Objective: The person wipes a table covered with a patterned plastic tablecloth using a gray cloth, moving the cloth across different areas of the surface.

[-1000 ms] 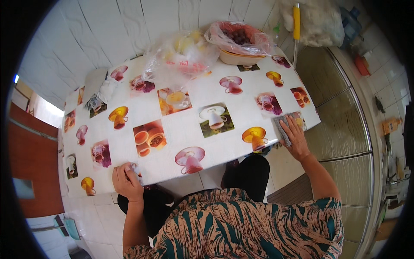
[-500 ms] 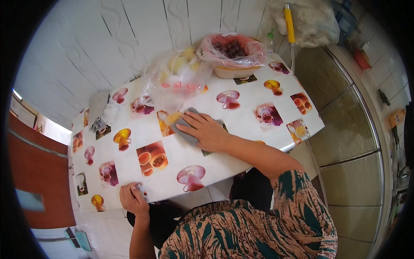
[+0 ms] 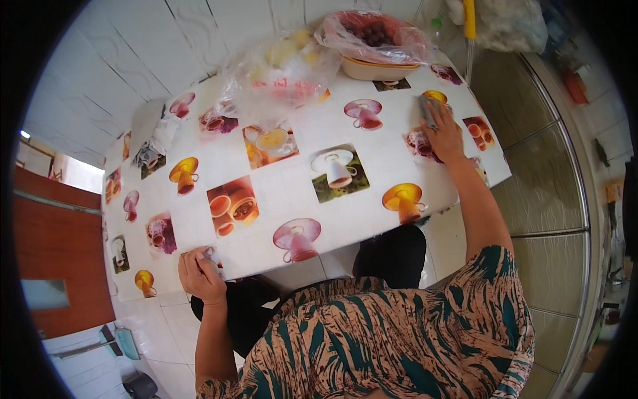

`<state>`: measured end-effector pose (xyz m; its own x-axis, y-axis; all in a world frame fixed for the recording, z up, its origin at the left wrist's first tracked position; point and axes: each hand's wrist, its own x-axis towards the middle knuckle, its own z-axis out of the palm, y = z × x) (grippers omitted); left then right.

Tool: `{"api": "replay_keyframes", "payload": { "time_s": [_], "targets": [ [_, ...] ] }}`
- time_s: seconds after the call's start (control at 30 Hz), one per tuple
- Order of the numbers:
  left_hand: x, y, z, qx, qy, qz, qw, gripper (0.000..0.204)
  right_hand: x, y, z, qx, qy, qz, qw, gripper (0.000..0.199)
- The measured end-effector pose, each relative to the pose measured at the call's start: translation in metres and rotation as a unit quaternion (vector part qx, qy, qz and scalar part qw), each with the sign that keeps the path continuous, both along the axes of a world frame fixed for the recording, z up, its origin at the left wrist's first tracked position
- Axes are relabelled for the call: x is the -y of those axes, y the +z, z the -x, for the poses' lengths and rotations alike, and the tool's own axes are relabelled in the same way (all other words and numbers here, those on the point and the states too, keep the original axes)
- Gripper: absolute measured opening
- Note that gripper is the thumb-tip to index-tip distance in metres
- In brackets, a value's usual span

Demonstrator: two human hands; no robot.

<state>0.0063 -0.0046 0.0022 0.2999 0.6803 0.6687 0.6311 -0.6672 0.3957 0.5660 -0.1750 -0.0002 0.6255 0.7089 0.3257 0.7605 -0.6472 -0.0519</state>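
Note:
My right hand (image 3: 446, 138) presses a grey cloth (image 3: 432, 110) onto the tablecloth (image 3: 292, 189), toward the right end of the table. The cloth lies partly under the fingers, beside a printed yellow cup. At the front left edge of the table rests my left hand (image 3: 202, 274), its fingers curled. Something small and whitish-grey shows beside those fingertips, too indistinct to name. The tablecloth is white, printed with cups and saucers.
At the back, a clear plastic bag (image 3: 282, 83) of yellowish items stands beside a pale basin (image 3: 379, 70) lined with a pinkish bag of dark round fruit. Crumpled grey-white material (image 3: 154, 139) lies at the back left. Glass-panelled sliding doors (image 3: 538, 173) rise on the right.
My right hand has swept the grey cloth from the table's middle to its right side, uncovering a printed white cup. My left hand stays at the front edge. The view has shifted slightly.

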Motion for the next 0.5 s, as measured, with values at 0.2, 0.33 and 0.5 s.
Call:
{"api": "replay_keyframes", "payload": {
  "time_s": [0.2, 0.33, 0.5],
  "targets": [
    [0.002, -0.003, -0.002, -0.002, 0.007, -0.007, 1.0, 0.017, 0.06, -0.015, 0.061, 0.076, -0.006, -0.004, 0.997, 0.069],
    [0.0, -0.008, 0.003, -0.002, 0.007, -0.016, 1.0, 0.018, 0.044, 0.001, 0.188, 0.019, 0.119, -0.12, 0.985, 0.076],
    [-0.002, -0.019, -0.003, -0.013, 0.011, -0.002, 1.0, 0.023, 0.03, -0.006, 0.279, -0.065, 0.256, -0.14, 0.954, 0.084]
  ]
}}
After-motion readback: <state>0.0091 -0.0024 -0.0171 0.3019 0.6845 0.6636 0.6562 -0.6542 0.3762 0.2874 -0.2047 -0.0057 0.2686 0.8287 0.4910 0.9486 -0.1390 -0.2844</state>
